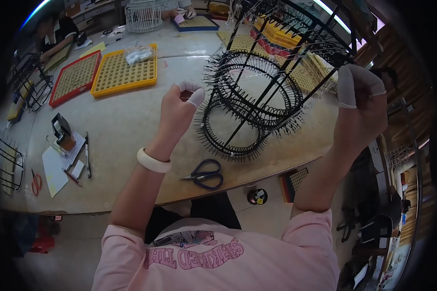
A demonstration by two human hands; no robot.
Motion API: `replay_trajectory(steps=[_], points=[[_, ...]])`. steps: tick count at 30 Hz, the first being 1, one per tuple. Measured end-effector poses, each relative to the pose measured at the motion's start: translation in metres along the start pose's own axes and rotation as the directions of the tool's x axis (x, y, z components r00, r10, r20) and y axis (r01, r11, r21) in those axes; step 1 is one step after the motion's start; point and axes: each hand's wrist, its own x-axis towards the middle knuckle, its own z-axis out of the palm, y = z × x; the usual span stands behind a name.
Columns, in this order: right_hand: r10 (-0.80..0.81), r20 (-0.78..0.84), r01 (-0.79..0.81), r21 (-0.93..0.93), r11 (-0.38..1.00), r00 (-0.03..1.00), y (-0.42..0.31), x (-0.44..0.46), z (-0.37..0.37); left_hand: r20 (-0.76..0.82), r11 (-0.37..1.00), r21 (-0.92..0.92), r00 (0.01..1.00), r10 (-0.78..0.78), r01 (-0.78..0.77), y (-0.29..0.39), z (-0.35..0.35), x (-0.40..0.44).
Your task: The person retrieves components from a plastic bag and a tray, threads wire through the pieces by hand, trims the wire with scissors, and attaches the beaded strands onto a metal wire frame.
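The black rack point(251, 114), the landmark here, looked like metal wire with a dark, faintly glossy coat. Beneath it, the tabletop point(126, 128) appeared smooth and hard, mottled, with a soft sheen. To the rack's left, the yellow tray point(125, 90) and red tray point(74, 98) resembled smooth plastic; the bag point(138, 55) was crumpled, shiny, clear film. On the rack's near side, the scissors point(197, 177) showed smooth, dark-coated handles, the bracelet point(153, 161) a smooth satin surface, and the shirt point(277, 264) matt, creased cloth.
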Motion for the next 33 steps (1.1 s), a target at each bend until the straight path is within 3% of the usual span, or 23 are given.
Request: replay_trajectory(steps=[10,13,15,24,33], points=[[0.016,-0.025,-0.015,0.03,0.999,1.0,0.0017,0.0007,0.0017,0.048,0.997,-0.043,0.997,-0.061,0.063,-0.001,0.0,-0.0046],[0.01,-0.041,-0.008,0.036,0.999,0.999,0.0011,-0.0007,0.0036,0.028,1.0,-0.019,1.0,-0.015,0.016,-0.0043,0.0033,-0.004],[0.018,-0.046,-0.018,0.002,1.0,0.999,0.0005,-0.001,0.0033,0.005,0.991,0.108,0.997,0.083,-0.083,-0.0062,0.0056,-0.0041],[0.025,-0.041,-0.025,0.007,1.0,0.999,0.0009,0.0017,0.002,-0.075,0.983,0.115,0.985,0.154,-0.145,-0.004,0.001,-0.0014],[0.044,-0.051,-0.044,0.005,0.999,0.998,-0.0013,0.003,0.0035,-0.009,0.899,0.304,0.943,0.332,-0.314,-0.0018,0.0005,-0.0005]])
